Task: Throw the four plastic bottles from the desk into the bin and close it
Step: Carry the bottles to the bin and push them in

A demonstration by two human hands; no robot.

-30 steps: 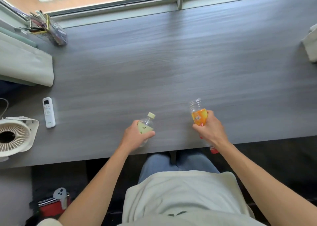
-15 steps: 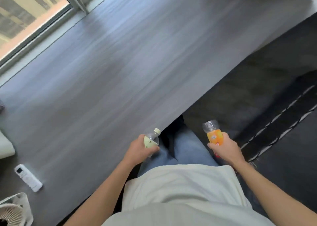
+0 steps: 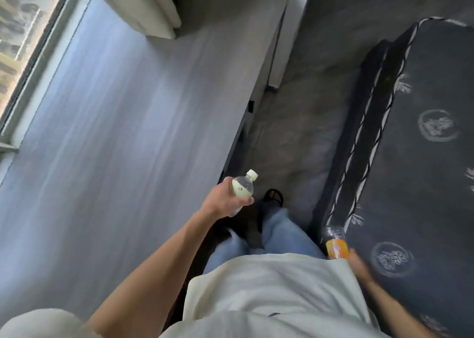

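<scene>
Head: hands (image 3: pixel 225 201) gripping bottles (image 3: pixel 242 190)

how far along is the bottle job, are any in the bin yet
Partly done, as far as the view shows. In hand: the left hand grips a clear bottle with a pale cap, and the right hand grips a bottle with an orange label, both off the desk. No bottles show on the visible desk. Left: no bin is in view, so dropping these in and closing it remain.
</scene>
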